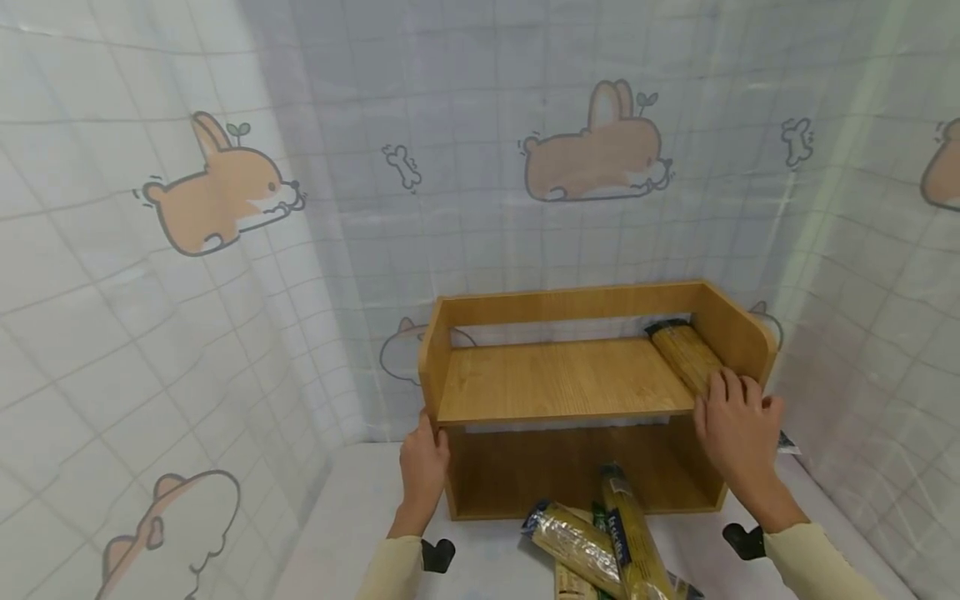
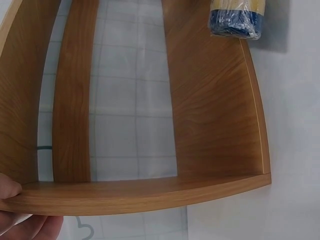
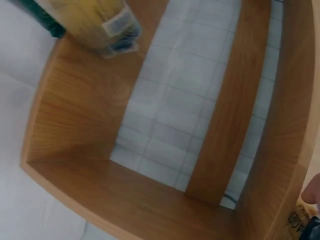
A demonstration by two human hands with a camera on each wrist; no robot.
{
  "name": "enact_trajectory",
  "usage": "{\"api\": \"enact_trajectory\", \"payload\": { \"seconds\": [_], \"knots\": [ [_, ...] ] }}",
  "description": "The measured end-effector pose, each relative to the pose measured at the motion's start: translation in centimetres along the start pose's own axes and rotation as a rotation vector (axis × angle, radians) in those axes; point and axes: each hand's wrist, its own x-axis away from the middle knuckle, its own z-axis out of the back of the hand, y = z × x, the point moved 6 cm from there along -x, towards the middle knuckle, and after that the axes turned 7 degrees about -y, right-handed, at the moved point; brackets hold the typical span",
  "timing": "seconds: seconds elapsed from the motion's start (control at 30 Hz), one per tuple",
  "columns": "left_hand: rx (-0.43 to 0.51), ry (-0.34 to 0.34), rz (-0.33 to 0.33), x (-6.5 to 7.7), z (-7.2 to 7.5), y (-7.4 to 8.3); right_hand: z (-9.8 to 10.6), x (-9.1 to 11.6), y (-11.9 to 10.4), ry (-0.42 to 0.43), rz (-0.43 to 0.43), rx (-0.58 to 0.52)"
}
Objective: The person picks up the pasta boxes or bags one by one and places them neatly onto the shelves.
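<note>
A two-tier wooden shelf (image 1: 555, 379) stands against the back wall. My left hand (image 1: 424, 462) grips its left side panel (image 2: 135, 197), the thumb on one face and the fingers on the other. On the right end of the upper tier lies a clear pack of spaghetti (image 1: 682, 354), lengthwise beside the right side panel. My right hand (image 1: 738, 425) holds the near end of that pack at the tier's front edge, covering it. In the right wrist view, only a fingertip (image 3: 312, 192) and a bit of printed wrapper show at the lower right.
Several pasta packs lie loosely piled on the white table before the shelf. One silver-ended pack (image 1: 573, 546) slants left; another with a blue label (image 1: 630, 529) reaches into the lower compartment (image 1: 525, 467). Patterned curtains (image 1: 480, 233) enclose the back and sides.
</note>
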Motion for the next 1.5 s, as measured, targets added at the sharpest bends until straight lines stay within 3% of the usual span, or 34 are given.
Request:
{"api": "enact_trajectory", "payload": {
  "seconds": [0.27,0.37,0.5,0.77,1.3,1.4,1.5],
  "knots": [
    [0.011,0.005,-0.005,0.1,0.0,-0.2,0.9,1.7,-1.0,0.184,0.179,-0.042],
    [0.015,0.017,-0.017,0.1,0.2,-0.1,0.9,2.3,-1.5,0.171,0.226,-0.044],
    [0.020,0.014,-0.022,0.1,0.0,-0.2,0.6,2.5,-1.8,0.107,0.213,-0.042],
    [0.000,0.011,-0.025,0.2,0.2,-0.2,0.3,3.2,-3.0,0.146,0.262,-0.075],
    [0.004,0.016,-0.014,0.3,-0.2,-0.3,-2.0,6.4,-7.2,-0.024,0.475,-0.242],
    [0.011,-0.005,0.001,0.1,-0.3,-0.3,-3.3,7.2,-7.7,-0.151,0.438,-0.190],
    [0.014,-0.016,0.009,0.1,-0.3,-0.3,-5.1,8.1,-7.8,-0.373,0.340,-0.127]
  ]
}}
